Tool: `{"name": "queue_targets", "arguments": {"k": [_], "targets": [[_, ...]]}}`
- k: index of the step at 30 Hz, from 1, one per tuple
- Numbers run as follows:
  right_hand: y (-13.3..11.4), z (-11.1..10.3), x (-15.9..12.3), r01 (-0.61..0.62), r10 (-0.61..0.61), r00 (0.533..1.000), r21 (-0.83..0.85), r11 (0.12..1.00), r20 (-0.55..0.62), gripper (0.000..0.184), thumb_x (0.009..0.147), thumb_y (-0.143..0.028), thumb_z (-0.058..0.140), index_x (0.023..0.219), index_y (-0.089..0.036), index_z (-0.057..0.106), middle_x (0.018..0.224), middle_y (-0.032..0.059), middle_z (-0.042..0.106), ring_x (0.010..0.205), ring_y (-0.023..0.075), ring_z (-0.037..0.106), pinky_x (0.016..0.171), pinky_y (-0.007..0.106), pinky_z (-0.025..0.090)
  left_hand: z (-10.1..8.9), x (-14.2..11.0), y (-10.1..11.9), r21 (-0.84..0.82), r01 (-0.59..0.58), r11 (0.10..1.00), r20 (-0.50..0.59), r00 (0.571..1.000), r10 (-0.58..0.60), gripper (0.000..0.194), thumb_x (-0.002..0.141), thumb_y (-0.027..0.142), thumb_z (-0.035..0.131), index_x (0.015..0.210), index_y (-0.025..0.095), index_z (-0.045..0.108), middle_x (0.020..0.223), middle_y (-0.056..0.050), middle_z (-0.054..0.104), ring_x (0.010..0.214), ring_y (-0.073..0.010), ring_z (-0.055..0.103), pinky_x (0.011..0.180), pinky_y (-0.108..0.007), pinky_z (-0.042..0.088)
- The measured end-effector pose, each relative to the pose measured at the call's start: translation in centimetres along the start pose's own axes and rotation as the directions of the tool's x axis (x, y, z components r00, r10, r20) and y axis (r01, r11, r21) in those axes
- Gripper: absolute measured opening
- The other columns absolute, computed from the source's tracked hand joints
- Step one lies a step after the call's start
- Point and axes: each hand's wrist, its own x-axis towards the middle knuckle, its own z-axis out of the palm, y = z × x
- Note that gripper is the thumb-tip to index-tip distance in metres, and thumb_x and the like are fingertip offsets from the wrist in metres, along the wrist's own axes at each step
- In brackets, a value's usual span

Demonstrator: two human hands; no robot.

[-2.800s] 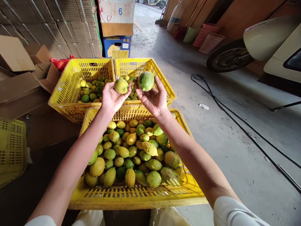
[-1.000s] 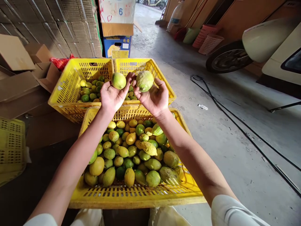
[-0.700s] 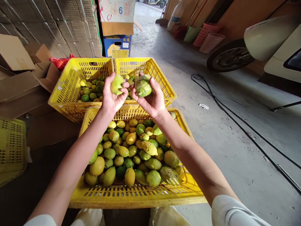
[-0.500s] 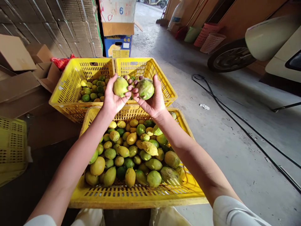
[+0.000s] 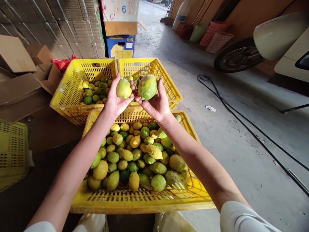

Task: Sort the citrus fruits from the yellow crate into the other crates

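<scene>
My left hand (image 5: 114,102) is closed round a yellow-green lemon (image 5: 124,88), thumb on its left side. Beside it, my right hand (image 5: 156,104) grips a larger green lemon (image 5: 147,87) with pale, rough patches on its skin. Both fruits are held up side by side, and the fingertips of the two hands nearly meet between them. Below my forearms stands a yellow plastic crate (image 5: 142,206) with many lemons (image 5: 127,155) in it, ranging from dark green to yellow. Fingers behind the fruits are partly hidden.
Two more yellow crates, a left one (image 5: 65,87) and a right one (image 5: 166,79), stand behind with smaller lemons. Cardboard boxes (image 5: 16,83) lie at left. A black cable (image 5: 241,124) runs over the floor at right, near a vehicle wheel (image 5: 238,56).
Both lemons have been turned about in my fingers, showing different sides. My hands stay over the far edge of the near crate, and the fruit in the crates has not moved.
</scene>
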Motion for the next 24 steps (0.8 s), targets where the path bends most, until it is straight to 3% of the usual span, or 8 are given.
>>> {"name": "queue_targets", "arguments": {"k": [3, 6, 9, 13, 16, 19, 22, 24], "targets": [[0.3, 0.1, 0.2, -0.042, 0.047, 0.997, 0.083, 0.996, -0.061, 0.029, 0.093, -0.051, 0.071, 0.099, -0.023, 0.064, 0.087, 0.0018, 0.07, 0.088, 0.0163, 0.072, 0.075, 0.024, 0.068, -0.1, 0.0, 0.1, -0.026, 0.048, 0.998, -0.011, 0.999, -0.049, 0.041, 0.103, 0.058, 0.052, 0.105, 0.021, 0.072, 0.091, -0.01, 0.074, 0.089, -0.0214, 0.075, 0.056, -0.021, 0.058], [0.3, -0.3, 0.7, -0.059, 0.075, 0.988, 0.126, 0.99, -0.132, 0.029, 0.09, -0.049, 0.076, 0.098, -0.025, 0.061, 0.089, -0.001, 0.069, 0.083, 0.0118, 0.07, 0.077, 0.02, 0.067, -0.3, -0.1, 0.3, -0.083, 0.092, 0.992, -0.028, 0.995, -0.095, 0.049, 0.105, 0.06, 0.044, 0.113, 0.02, 0.07, 0.089, -0.009, 0.074, 0.086, -0.0205, 0.075, 0.058, -0.021, 0.06], [-0.1, -1.0, 1.0, -0.051, 0.054, 0.989, 0.026, 0.998, -0.141, 0.03, 0.09, -0.05, 0.076, 0.102, -0.028, 0.061, 0.097, 0.0008, 0.071, 0.095, 0.0153, 0.073, 0.081, 0.028, 0.07, -0.2, -0.4, 0.3, -0.119, 0.12, 0.986, -0.046, 0.991, -0.126, 0.051, 0.107, 0.054, 0.039, 0.126, 0.016, 0.065, 0.096, -0.012, 0.075, 0.094, -0.0227, 0.076, 0.069, -0.025, 0.065], [-1.0, -0.9, 0.5, 0.019, -0.024, 0.991, -0.038, 0.999, -0.135, 0.022, 0.095, -0.043, 0.066, 0.107, -0.026, 0.06, 0.106, 0.0058, 0.075, 0.113, 0.0256, 0.073, 0.095, 0.051, 0.068, 0.1, -0.5, 0.4, -0.111, 0.092, 0.99, -0.062, 0.993, -0.1, 0.041, 0.107, 0.035, 0.042, 0.14, 0.015, 0.058, 0.116, -0.013, 0.075, 0.107, -0.0229, 0.076, 0.085, -0.03, 0.066], [-1.5, -0.3, 0.2, 0.075, -0.079, 0.991, -0.043, 0.996, -0.107, 0.014, 0.098, -0.031, 0.059, 0.111, -0.025, 0.06, 0.108, 0.0051, 0.076, 0.121, 0.0268, 0.072, 0.1, 0.057, 0.065, 0.1, -0.4, 0.4, -0.041, 0.088, 0.995, -0.05, 0.995, -0.09, 0.038, 0.102, 0.029, 0.056, 0.139, 0.021, 0.061, 0.12, -0.011, 0.074, 0.099, -0.0196, 0.077, 0.077, -0.024, 0.064], [-1.5, -0.1, 0.2, 0.088, -0.093, 0.99, -0.046, 0.995, -0.109, 0.009, 0.1, -0.03, 0.057, 0.108, -0.027, 0.061, 0.107, 0.0024, 0.075, 0.117, 0.022, 0.073, 0.096, 0.045, 0.068, 0.2, -0.5, 0.3, 0.015, 0.117, 0.993, -0.035, 0.993, -0.116, 0.031, 0.097, 0.025, 0.064, 0.128, 0.023, 0.066, 0.111, -0.007, 0.075, 0.078, -0.0122, 0.074, 0.056, -0.015, 0.055], [-1.3, -0.4, 0.5, 0.036, -0.039, 0.99, -0.022, 0.999, -0.139, 0.006, 0.1, -0.034, 0.06, 0.098, -0.028, 0.061, 0.097, 0.0008, 0.072, 0.097, 0.0154, 0.074, 0.073, 0.024, 0.069, 0.3, -0.7, 0.0, 0.021, 0.165, 0.986, -0.037, 0.986, -0.164, 0.017, 0.098, 0.022, 0.063, 0.114, 0.022, 0.067, 0.097, -0.003, 0.074, 0.061, -0.0064, 0.066, 0.044, -0.012, 0.043], [-1.2, -0.5, 0.6, 0.007, -0.007, 0.988, -0.002, 1.0, -0.155, 0.009, 0.099, -0.036, 0.062, 0.095, -0.029, 0.059, 0.094, 0.0003, 0.07, 0.088, 0.0133, 0.072, 0.058, 0.017, 0.065, 0.4, -0.7, -0.2, 0.027, 0.189, 0.982, -0.038, 0.981, -0.188, 0.012, 0.098, 0.026, 0.063, 0.108, 0.022, 0.066, 0.093, -0.002, 0.074, 0.059, -0.0068, 0.065, 0.043, -0.012, 0.042]]}}
